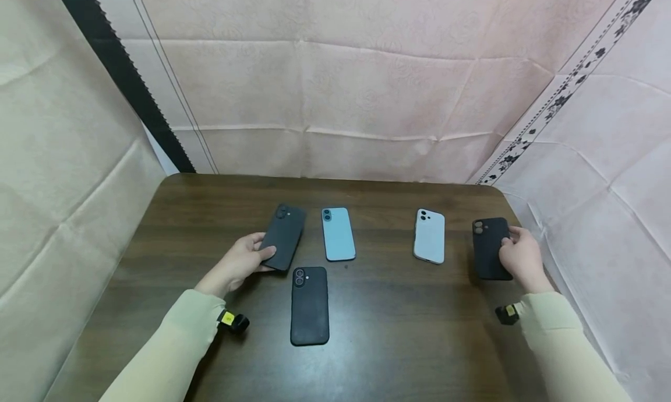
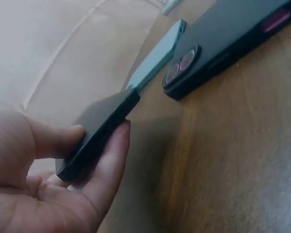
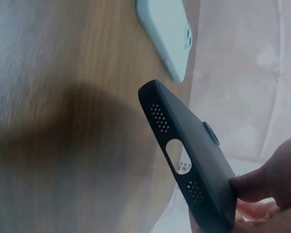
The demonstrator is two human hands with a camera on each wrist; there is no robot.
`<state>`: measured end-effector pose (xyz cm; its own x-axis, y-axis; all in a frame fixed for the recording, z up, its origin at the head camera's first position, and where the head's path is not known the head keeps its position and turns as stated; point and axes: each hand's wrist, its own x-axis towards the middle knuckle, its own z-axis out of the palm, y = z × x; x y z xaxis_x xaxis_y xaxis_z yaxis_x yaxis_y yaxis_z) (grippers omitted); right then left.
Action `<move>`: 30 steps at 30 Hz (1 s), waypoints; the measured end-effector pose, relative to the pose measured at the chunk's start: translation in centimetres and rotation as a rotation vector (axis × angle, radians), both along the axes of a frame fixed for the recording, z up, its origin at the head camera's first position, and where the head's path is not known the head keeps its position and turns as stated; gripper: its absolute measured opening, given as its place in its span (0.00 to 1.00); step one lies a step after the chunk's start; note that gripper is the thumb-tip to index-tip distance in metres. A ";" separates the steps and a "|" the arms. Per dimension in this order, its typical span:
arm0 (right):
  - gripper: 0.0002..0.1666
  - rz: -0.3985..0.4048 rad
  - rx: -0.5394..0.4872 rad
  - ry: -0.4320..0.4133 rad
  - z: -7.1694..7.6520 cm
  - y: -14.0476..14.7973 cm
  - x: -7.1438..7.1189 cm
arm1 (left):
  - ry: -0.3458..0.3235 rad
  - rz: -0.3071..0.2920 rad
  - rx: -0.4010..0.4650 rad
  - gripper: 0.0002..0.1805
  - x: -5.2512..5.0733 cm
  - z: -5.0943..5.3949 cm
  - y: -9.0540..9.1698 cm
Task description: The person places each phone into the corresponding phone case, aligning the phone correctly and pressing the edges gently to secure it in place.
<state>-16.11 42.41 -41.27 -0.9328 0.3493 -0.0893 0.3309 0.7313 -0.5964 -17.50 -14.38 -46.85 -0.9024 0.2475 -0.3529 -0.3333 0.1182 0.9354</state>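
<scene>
My left hand (image 1: pixel 242 261) pinches a dark grey phone case (image 1: pixel 285 236) near its lower left corner, thumb on top and fingers beneath. This case (image 2: pixel 99 126) tilts above the table in the left wrist view. At the right, my right hand (image 1: pixel 521 257) grips a black phone case (image 1: pixel 488 253) by its right side. In the right wrist view its lower edge shows a see-through port opening and speaker holes on the black case (image 3: pixel 184 160); it is raised off the wood. A black cased phone (image 1: pixel 310 309) lies nearest my left hand.
A light blue phone or case (image 1: pixel 338 234) lies back of centre. Farther right lies a pale blue-white phone or case (image 1: pixel 430 237). All rest on a brown wooden table (image 1: pixel 388 332), with pale cloth (image 1: pixel 325 99) hanging behind and along both sides.
</scene>
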 end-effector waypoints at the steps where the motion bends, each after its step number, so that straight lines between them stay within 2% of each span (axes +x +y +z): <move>1: 0.31 -0.003 -0.024 0.005 0.0 -0.3 0.0 | 0.003 -0.007 0.032 0.27 0.1 0.0 0.0; 4: 0.31 -0.014 -0.082 0.029 -0.1 -1.3 -0.2 | 0.009 -0.019 0.116 0.24 0.3 0.0 0.3; 8: 0.31 -0.023 -0.132 0.077 -0.3 -2.6 -0.5 | 0.013 -0.019 0.180 0.22 0.7 0.2 0.6; 16: 0.29 0.011 -0.203 0.137 -0.5 -5.9 -1.0 | 0.011 -0.025 0.228 0.27 1.3 0.6 1.5; 23: 0.28 0.057 -0.316 0.125 -0.5 -9.8 -1.5 | 0.007 -0.037 0.266 0.31 1.6 0.6 2.7; 30: 0.27 0.107 -0.371 0.135 -0.9 -13.2 -1.9 | -0.019 -0.053 0.272 0.31 1.8 0.6 3.4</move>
<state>-17.99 29.20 -42.18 -0.9741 0.2165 -0.0654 0.1654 0.4843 -0.8591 -15.69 -10.98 -46.22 -0.8793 0.3823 -0.2842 -0.3515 -0.1182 0.9287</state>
